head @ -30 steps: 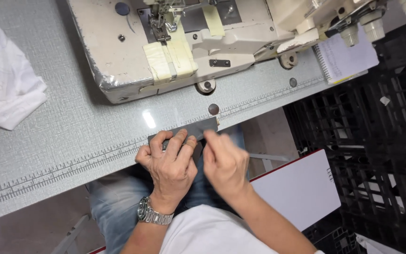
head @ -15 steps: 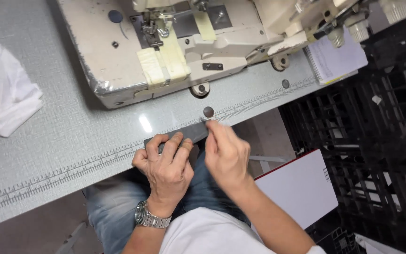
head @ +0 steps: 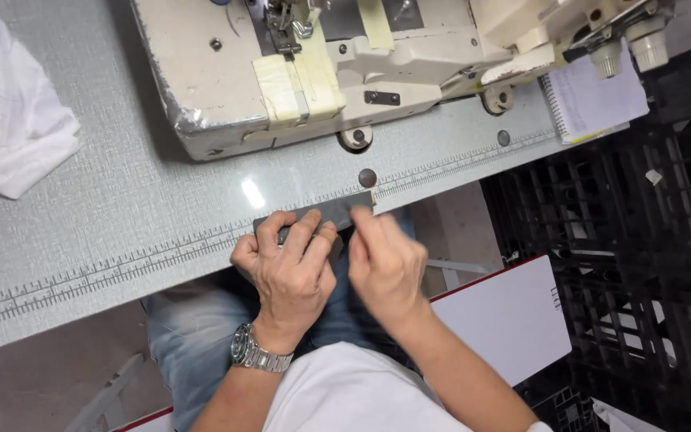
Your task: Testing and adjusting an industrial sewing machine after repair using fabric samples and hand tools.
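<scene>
A small dark grey strip of fabric (head: 337, 210) lies along the near edge of the grey sewing table (head: 121, 216), over the printed ruler. My left hand (head: 289, 268) presses its fingers on the strip's left part; a metal watch sits on that wrist. My right hand (head: 385, 260) pinches the strip's right part with fingertips, just below a small round button (head: 368, 177) on the table.
A cream industrial sewing machine (head: 321, 72) fills the table's far side. White cloth (head: 9, 120) is bunched at the left. A spiral notepad (head: 593, 100) lies at the right edge. Black plastic crates (head: 633, 272) and a white board (head: 513, 320) stand to the right.
Both hands have kept working the strip at the table's edge; the right hand's fingers have shifted slightly along its right end. The view has drifted a little.
</scene>
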